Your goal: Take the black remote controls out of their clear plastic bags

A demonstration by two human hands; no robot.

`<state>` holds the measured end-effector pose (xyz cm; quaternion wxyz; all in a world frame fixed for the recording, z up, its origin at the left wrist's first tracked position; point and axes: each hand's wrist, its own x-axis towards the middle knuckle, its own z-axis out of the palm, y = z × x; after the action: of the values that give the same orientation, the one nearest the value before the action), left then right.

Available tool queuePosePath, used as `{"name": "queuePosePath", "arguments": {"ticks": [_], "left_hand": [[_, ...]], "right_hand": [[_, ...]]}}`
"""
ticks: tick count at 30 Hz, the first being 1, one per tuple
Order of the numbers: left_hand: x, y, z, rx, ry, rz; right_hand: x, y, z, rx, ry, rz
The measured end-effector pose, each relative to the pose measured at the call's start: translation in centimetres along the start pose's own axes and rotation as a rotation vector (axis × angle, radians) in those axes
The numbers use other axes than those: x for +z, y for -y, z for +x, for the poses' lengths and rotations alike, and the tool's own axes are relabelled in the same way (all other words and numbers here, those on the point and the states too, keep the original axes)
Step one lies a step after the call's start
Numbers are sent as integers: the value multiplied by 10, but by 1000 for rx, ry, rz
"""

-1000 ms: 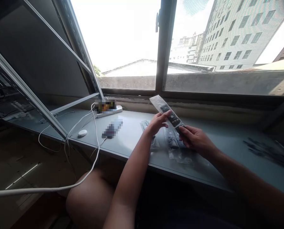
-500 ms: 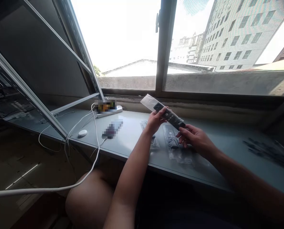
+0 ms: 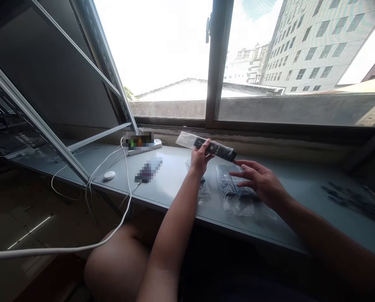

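My left hand (image 3: 201,158) grips a black remote control (image 3: 220,150) in a clear plastic sleeve, thumb on top. The sleeve's loose end (image 3: 184,139) sticks out to the left, past the remote. My right hand (image 3: 259,179) is open with its fingers spread, the fingertips close to the remote's right end; whether they touch it I cannot tell. Below the right hand, bagged dark remotes (image 3: 229,188) lie on the table. Another clear bag (image 3: 203,191) with something dark in it is partly hidden behind my left forearm.
On the grey table (image 3: 171,188) are a round white disc (image 3: 109,175), a blurred-out device (image 3: 148,170) on a cable, and a white power strip (image 3: 157,144). A white cable (image 3: 128,205) loops across the front edge. Dark items (image 3: 354,199) lie at right. A metal frame (image 3: 45,126) slants at left.
My right hand has let go of the remote's right end and spread its fingers. My left hand has moved the remote slightly left and turned it flatter.
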<state>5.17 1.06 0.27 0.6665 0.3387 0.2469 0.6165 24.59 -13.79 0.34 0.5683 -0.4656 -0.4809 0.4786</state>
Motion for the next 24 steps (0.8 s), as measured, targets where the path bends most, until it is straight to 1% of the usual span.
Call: {"name": "queuePosePath", "arguments": {"ticks": [3, 5, 9, 12, 18, 24], "left_hand": [[0, 1, 1, 6, -12, 3], [-1, 3, 1, 12, 3, 5], [-2, 10, 2, 2, 77, 67], [-2, 13, 1, -17, 126, 124], [-2, 12, -4, -69, 225, 155], [-3, 13, -6, -118, 295, 155]], "right_hand": [[0, 1, 0, -28, -13, -9], [1, 3, -1, -36, 6, -19], [5, 6, -4, -43, 78, -53], [6, 6, -6, -42, 121, -36], [3, -2, -6, -61, 222, -41], [3, -3, -8, -105, 282, -64]]}}
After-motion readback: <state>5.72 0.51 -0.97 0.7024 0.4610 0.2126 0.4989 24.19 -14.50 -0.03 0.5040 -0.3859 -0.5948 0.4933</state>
